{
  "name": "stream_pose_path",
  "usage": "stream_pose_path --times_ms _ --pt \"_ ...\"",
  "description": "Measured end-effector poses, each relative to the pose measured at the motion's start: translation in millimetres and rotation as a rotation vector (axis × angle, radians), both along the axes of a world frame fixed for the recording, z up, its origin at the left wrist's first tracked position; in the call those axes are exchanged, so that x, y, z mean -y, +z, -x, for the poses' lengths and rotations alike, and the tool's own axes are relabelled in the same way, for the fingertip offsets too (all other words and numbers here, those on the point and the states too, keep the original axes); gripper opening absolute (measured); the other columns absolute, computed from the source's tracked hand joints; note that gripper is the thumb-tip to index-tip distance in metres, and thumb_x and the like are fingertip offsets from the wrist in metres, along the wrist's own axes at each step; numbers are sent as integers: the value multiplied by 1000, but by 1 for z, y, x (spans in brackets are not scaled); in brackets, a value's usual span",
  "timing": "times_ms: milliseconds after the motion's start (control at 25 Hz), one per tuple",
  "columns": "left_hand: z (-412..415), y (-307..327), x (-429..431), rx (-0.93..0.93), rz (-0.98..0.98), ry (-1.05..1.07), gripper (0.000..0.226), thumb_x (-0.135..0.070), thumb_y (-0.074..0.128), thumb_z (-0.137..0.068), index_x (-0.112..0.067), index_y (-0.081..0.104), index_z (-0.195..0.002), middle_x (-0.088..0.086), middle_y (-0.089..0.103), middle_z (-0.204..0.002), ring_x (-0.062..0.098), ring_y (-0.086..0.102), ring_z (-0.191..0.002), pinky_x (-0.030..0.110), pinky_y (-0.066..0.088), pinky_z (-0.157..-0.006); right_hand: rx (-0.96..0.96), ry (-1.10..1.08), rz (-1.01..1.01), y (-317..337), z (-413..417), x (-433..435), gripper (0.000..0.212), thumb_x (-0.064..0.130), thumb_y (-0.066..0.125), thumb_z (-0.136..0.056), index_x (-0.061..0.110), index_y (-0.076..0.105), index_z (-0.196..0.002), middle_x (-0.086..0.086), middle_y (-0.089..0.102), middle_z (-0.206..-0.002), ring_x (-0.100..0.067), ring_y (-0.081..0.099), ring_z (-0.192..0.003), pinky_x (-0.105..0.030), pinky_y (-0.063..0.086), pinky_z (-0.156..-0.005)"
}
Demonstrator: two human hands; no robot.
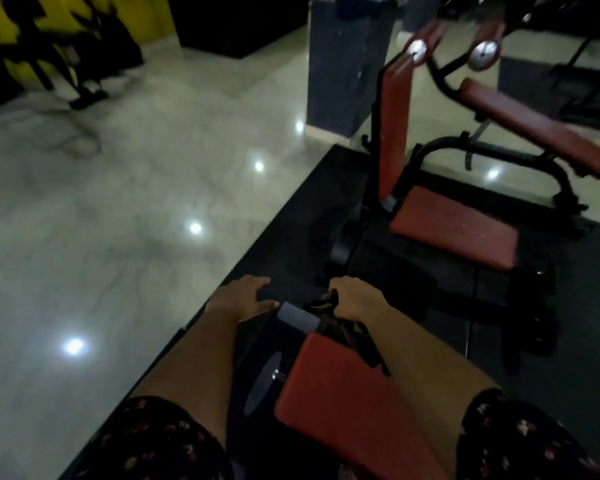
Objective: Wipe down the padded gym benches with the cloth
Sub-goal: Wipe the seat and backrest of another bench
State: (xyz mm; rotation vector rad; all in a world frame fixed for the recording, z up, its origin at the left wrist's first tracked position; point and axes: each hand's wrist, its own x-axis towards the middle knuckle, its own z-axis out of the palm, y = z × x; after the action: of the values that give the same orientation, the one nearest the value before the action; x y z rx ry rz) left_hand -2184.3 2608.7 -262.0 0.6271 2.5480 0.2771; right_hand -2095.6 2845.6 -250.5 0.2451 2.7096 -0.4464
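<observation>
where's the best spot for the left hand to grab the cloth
Probably the loose bunch of the cloth sticking out beside the right hand, pinched from the left; the left hand is open close by on that side.

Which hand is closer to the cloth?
Right. The right hand grips the cloth at the far end of the red pad; the left hand is open, apart to its left.

no legible text, labels or numbers anywhere

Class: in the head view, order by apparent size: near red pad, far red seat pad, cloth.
1. near red pad
2. far red seat pad
3. cloth
Nearness to the camera may exaggerate the first.
</observation>
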Motion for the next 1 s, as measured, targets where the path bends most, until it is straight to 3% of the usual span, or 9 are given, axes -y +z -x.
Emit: stream_pose_path --times_ms 160,360,520,720,840,1000 --pt "20 49 -45 -25 -60 -139 71 -64 57 -88 -37 35 -149 -4 42 -148 17 44 -132 37 36 -111 -93 -31 -87 65 20 -27 23 21 63 -80 22 54 -101 -3 57 -109 -26 58 -99 -41 53 -83" --pt "32 89 -59 -60 -9 -233 66 -59 60 -88 -35 40 -146 -5 46 -143 15 46 -130 33 36 -110 -24 -71 -153 112 6 -54 19 18 63 -80 26 51 -93 -1 53 -98 -25 58 -92 -37 50 -74" --pt "43 106 -66 -73 -11 -270 70 -62 61 -86 -34 40 -146 -3 42 -148 15 44 -132 33 35 -111 -15 -154 -187 139 -15 -72 25 18 62 -83 22 57 -107 -3 55 -107 -26 58 -97 -34 48 -74" --pt "43 114 -101 -119 -64 -359 70 -64 61 -86 -34 41 -146 -3 39 -150 16 44 -134 36 36 -111 -93 -312 -191 149 -34 -90 26 21 64 -81 20 61 -107 -6 59 -112 -28 59 -100 -36 51 -78" --pt "28 112 -121 -98 -67 -421 67 -59 62 -88 -31 43 -146 -2 41 -148 16 47 -131 33 38 -109 -61 -373 -171 145 -51 -94 25 21 65 -81 20 61 -106 -6 59 -111 -28 60 -97 -35 51 -73" --pt "8 120 -158 -102 -57 -513 65 -61 62 -85 -34 47 -143 -4 49 -140 16 53 -124 37 44 -104 -58 -459 -159 152 -86 -103 24 20 64 -82 17 61 -106 -5 60 -111 -28 60 -97 -40 55 -79"
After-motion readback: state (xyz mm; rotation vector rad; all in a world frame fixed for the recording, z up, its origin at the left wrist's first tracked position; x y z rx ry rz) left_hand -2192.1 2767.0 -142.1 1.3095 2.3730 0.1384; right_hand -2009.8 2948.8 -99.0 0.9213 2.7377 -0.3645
